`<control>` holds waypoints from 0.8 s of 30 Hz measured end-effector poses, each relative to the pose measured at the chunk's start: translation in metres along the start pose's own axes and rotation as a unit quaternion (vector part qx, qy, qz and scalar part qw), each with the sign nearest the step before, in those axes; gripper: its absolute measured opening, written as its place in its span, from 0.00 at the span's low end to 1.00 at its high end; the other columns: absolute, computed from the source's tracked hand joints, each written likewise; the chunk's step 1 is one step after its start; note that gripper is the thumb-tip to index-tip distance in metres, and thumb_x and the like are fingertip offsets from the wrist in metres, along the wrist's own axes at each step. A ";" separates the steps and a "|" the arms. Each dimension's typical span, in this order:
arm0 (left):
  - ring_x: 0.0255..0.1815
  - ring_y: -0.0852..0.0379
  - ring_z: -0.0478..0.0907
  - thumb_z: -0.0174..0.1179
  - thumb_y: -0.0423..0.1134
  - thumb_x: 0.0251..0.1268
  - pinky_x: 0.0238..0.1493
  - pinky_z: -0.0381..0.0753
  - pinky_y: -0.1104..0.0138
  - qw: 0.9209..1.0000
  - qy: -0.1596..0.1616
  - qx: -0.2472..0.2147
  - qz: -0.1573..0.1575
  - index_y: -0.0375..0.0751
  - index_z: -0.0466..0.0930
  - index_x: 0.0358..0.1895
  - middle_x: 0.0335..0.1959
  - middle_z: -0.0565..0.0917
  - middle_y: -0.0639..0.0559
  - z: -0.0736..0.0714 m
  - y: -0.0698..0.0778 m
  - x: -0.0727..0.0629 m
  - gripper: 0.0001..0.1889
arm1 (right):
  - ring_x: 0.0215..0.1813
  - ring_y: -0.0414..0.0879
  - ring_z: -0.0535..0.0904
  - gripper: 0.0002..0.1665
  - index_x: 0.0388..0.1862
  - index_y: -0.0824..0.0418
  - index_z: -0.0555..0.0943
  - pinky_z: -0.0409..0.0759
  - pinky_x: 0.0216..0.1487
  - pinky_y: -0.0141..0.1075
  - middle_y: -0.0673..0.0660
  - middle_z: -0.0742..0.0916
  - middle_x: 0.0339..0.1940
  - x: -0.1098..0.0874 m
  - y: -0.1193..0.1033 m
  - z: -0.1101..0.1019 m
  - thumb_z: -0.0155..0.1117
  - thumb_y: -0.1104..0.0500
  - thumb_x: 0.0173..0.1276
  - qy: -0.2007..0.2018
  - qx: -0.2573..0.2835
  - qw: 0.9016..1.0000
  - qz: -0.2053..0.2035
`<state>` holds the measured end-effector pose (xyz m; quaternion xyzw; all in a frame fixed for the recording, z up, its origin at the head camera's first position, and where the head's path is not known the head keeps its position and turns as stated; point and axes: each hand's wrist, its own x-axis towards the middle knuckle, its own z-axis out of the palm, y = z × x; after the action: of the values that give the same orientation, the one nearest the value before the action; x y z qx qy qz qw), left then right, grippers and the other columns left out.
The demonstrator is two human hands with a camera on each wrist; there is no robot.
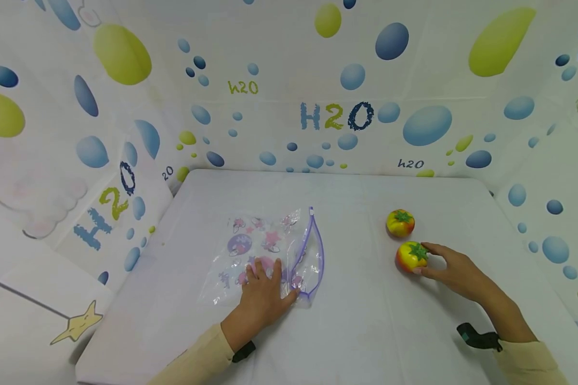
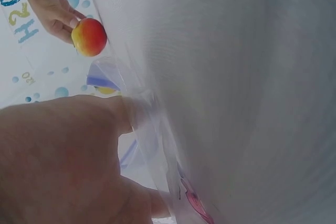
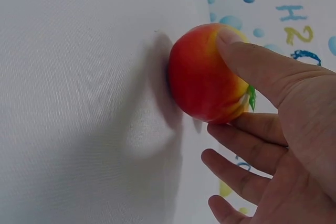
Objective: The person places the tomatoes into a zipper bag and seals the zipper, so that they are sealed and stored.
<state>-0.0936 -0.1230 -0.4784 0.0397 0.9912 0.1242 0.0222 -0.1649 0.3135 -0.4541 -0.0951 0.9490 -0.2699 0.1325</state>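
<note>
A clear zip bag [image 1: 281, 227] printed with pink and purple pictures lies flat in the head view, its purple-edged mouth spread apart on the right side. My left hand [image 1: 264, 297] rests on the lower part of the bag with fingers spread, the thumb by the mouth. To the right, my right hand [image 1: 457, 271] pinches a red-and-yellow toy tomato [image 1: 408, 259] with a green leafy top between thumb and index finger. In the right wrist view the same tomato [image 3: 197, 77] appears close to the tabletop; whether it touches is unclear. The other fingers extend below it.
A second toy tomato [image 1: 400, 223] sits just behind the pinched one. Both lie on a white-covered table [image 1: 356, 331]. A patterned cloth backdrop [image 1: 279, 64] with blue and green ovals rises behind the table and at its sides.
</note>
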 end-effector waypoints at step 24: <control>0.71 0.13 0.64 0.61 0.66 0.70 0.64 0.72 0.29 1.000 0.000 0.016 0.001 0.35 0.67 0.77 0.72 0.65 0.14 0.002 -0.002 0.002 0.44 | 0.74 0.75 0.68 0.50 0.79 0.67 0.67 0.69 0.66 0.73 0.74 0.74 0.75 0.004 -0.016 0.005 0.71 0.38 0.72 0.026 0.016 0.999 -0.024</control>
<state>-0.0956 -0.1239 -0.4811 0.0408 0.9931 0.1081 0.0219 -0.1658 0.2965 -0.4508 -0.1085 0.9452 -0.2902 0.1030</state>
